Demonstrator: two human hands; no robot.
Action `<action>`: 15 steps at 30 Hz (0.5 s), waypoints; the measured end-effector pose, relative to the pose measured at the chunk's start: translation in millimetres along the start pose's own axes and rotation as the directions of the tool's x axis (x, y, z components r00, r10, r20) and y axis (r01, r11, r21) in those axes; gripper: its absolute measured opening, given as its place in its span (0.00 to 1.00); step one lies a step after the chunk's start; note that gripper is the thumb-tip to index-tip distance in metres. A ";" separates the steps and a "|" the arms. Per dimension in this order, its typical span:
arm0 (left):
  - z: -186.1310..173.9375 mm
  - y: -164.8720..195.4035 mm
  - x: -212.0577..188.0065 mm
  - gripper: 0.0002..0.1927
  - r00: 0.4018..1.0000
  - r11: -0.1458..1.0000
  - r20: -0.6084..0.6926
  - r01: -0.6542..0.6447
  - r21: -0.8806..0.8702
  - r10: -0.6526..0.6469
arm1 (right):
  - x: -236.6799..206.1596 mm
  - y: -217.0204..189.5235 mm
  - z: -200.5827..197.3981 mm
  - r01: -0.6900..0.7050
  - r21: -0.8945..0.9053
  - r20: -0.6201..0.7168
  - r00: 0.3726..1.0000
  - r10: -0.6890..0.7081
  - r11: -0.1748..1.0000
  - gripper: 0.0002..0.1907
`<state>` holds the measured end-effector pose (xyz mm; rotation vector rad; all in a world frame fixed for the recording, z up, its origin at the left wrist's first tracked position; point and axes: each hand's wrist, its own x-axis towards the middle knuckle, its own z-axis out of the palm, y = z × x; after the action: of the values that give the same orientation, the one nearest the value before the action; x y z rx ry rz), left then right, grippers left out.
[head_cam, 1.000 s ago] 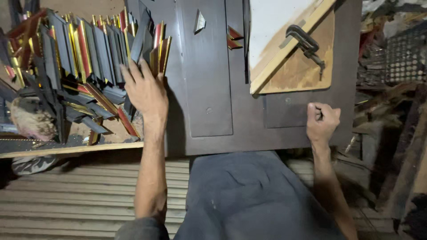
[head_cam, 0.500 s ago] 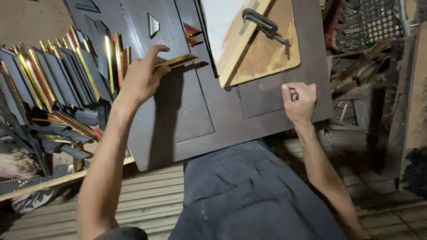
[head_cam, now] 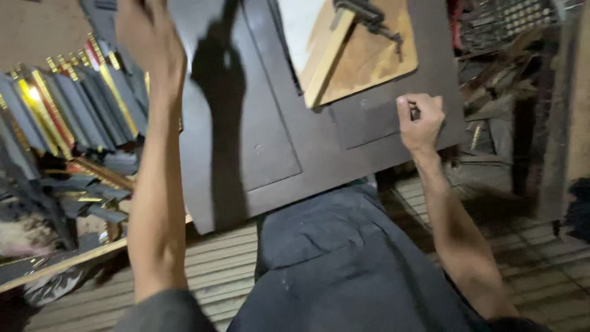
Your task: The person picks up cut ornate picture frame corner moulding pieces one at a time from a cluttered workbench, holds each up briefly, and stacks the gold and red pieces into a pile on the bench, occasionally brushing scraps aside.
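A dark brown panelled door (head_cam: 258, 141) lies flat across my lap. My left hand (head_cam: 147, 43) is raised over its left edge at the top of the view. It is blurred, its fingers run off the frame, and I cannot make out whether it holds anything. It throws a long shadow on the panel. My right hand (head_cam: 421, 120) rests as a fist on the door's lower right panel, closed around a small dark tool (head_cam: 415, 112). On the left, a stack of grey strips with gold and red edges (head_cam: 67, 117) leans in rows.
A pale wooden board (head_cam: 362, 58) with a black clamp (head_cam: 369, 12) on it lies on the door's far part. A wire rack and wood scraps (head_cam: 510, 24) crowd the right side. Slatted wooden flooring (head_cam: 221, 270) runs below my dark trousers (head_cam: 332, 264).
My left hand has left the stack of strips and risen up and to the right, over the door's edge. The view has swung left and down. The right fist stays on the panel.
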<state>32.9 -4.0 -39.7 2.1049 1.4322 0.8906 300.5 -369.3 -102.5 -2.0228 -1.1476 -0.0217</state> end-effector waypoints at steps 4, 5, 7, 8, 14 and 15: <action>-7.9 1.5 -116.0 0.17 0.996 0.942 0.043 -0.056 -0.330 0.074 | 38.1 -14.1 -4.8 0.027 0.116 -0.097 0.995 -0.016 0.993 0.08; -6.1 5.3 -142.5 0.15 0.990 0.943 0.091 -0.076 -0.325 0.111 | 56.6 -17.4 -2.0 0.112 0.097 -0.101 0.990 -0.102 0.989 0.08; 2.9 16.9 -184.6 0.17 0.973 0.959 0.136 -0.153 -0.238 0.189 | 98.6 -22.2 8.9 0.311 -0.027 -0.091 0.946 -0.312 0.950 0.14; 9.9 23.1 -197.6 0.18 0.986 0.944 0.165 0.033 -0.329 0.023 | 118.3 -23.8 18.2 0.427 -0.131 -0.060 0.897 -0.437 0.895 0.19; 39.4 50.2 -214.7 0.17 0.946 0.854 0.242 0.301 -0.425 -0.214 | 143.4 -13.5 50.9 0.223 0.032 0.299 0.928 -0.222 0.974 0.11; 41.5 51.4 -211.7 0.16 0.925 0.869 0.279 0.349 -0.351 -0.259 | 135.4 -9.7 48.3 0.232 0.065 0.290 0.926 -0.240 0.971 0.10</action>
<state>41.8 -219.8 -89.7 1.5666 1.2925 0.7179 356.5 -238.7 -79.0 -1.8927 -1.5673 0.1829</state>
